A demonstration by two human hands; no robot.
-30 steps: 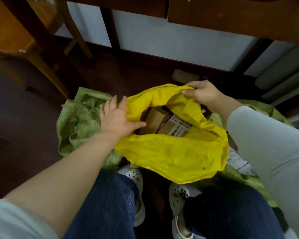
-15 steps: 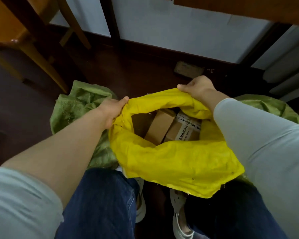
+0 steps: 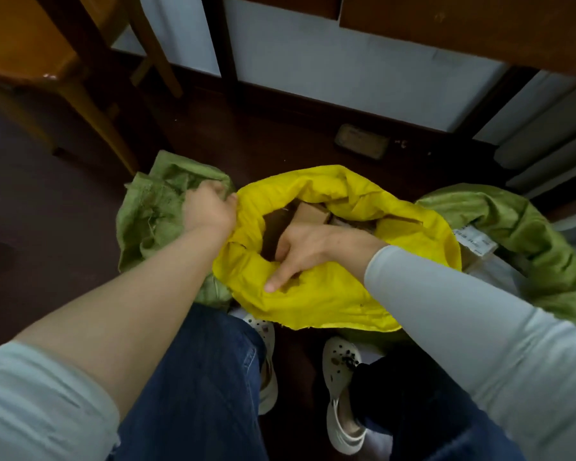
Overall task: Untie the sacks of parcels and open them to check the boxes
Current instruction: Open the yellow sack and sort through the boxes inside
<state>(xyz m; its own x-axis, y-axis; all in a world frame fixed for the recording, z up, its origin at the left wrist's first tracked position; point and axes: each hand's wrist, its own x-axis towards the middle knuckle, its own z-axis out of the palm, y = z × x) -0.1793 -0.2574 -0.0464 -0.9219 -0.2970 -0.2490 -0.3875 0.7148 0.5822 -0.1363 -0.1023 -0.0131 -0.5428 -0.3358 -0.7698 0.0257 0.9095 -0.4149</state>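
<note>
A yellow sack (image 3: 330, 294) stands open on the floor in front of my knees. In its mouth show brown cardboard boxes (image 3: 313, 212). My left hand (image 3: 210, 211) is closed on the sack's left rim, pressed against a crumpled green sack (image 3: 153, 211). My right hand (image 3: 306, 251) reaches across the mouth, with one digit lying outside on the near rim and the other fingers inside, pinching the cloth. A second green sack (image 3: 519, 227) lies to the right, open, with a white labelled parcel (image 3: 473, 242) showing in it.
A wooden chair leg (image 3: 97, 128) slants down at the left. A dark wooden desk (image 3: 446, 24) overhangs at the top, against a pale wall. A small flat object (image 3: 361, 141) lies by the skirting. Grey pipes (image 3: 546, 144) run at the right. My white clogs (image 3: 343, 377) stand below the sack.
My right hand has left the far rim, crossed the mouth and taken the near rim. The left hand stays at the left rim. The view has tilted slightly.
</note>
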